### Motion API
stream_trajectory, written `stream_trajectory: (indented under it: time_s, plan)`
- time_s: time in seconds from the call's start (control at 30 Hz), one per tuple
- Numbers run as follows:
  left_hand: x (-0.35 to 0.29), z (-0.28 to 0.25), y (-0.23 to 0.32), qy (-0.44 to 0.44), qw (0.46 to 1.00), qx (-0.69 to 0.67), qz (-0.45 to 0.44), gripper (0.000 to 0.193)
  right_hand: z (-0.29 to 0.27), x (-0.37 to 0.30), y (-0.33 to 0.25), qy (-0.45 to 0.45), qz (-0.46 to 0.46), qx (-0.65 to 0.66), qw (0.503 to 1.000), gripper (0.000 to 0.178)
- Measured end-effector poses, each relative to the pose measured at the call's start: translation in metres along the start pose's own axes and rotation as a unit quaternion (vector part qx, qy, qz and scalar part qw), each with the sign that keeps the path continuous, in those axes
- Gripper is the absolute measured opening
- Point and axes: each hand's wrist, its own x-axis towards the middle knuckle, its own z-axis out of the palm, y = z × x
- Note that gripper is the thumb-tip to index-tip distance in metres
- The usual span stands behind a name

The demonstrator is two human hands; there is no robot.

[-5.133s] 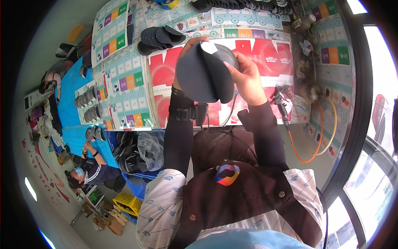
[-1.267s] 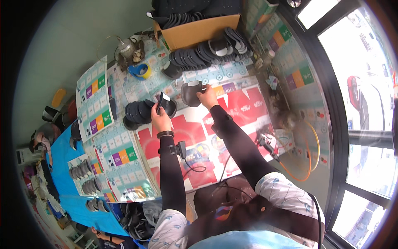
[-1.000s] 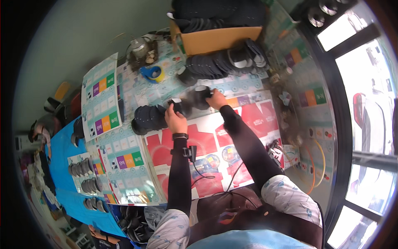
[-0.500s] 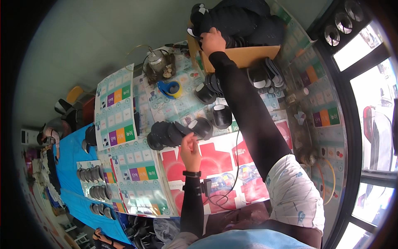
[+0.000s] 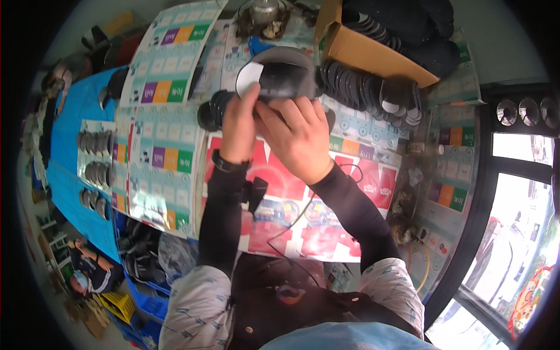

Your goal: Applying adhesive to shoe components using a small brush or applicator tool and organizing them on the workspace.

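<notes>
My left hand (image 5: 239, 127) and my right hand (image 5: 298, 139) are close together above the table. Between them they hold up a black, cup-shaped moulded piece (image 5: 287, 77) with a white patch on its left side. The left fingers and thumb grip its lower left edge by the patch. On the lower edge, my right fingers are curled in, their tips partly hidden. Partly covered by my left hand, a row of similar dark pieces (image 5: 213, 111) lies on the table. More such pieces (image 5: 356, 87) stand nested in a row to the right.
An open cardboard box (image 5: 382, 53) full of black pieces stands at the far right. Beyond the hands sit a metal pot (image 5: 265, 11) and a blue tape dispenser (image 5: 256, 45). A cable (image 5: 297, 219) crosses the red printed sheet. A person (image 5: 90, 262) is at lower left, beside a blue-covered table (image 5: 70, 201).
My right hand has come back from the cardboard box to meet my left hand. A black moulded piece is now held up between them. The view has shifted.
</notes>
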Motion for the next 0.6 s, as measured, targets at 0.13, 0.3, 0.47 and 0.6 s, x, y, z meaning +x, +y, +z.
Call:
stream_trajectory:
  time_s: [0.13, 0.3, 0.47, 0.6]
  plan:
    - [-0.005, -0.066, 0.01, -0.075, 0.996, -0.002, -0.056, 0.026, -0.046, -0.004, -0.005, 0.068, 0.12, 0.097, 0.986, 0.041]
    - [-0.029, -0.07, 0.031, -0.2, 0.916, 0.298, 0.179, 0.023, -0.063, -0.033, 0.006, -0.128, 0.407, 0.467, 0.774, 0.021]
    - [-0.065, -0.056, 0.055, -0.215, 0.868, 0.391, 0.218, 0.018, -0.07, -0.048, -0.008, -0.115, 0.416, 0.49, 0.758, 0.019]
    - [-0.075, -0.04, 0.067, -0.168, 0.933, 0.311, 0.068, 0.016, -0.08, -0.051, -0.015, -0.094, 0.414, 0.485, 0.764, 0.02]
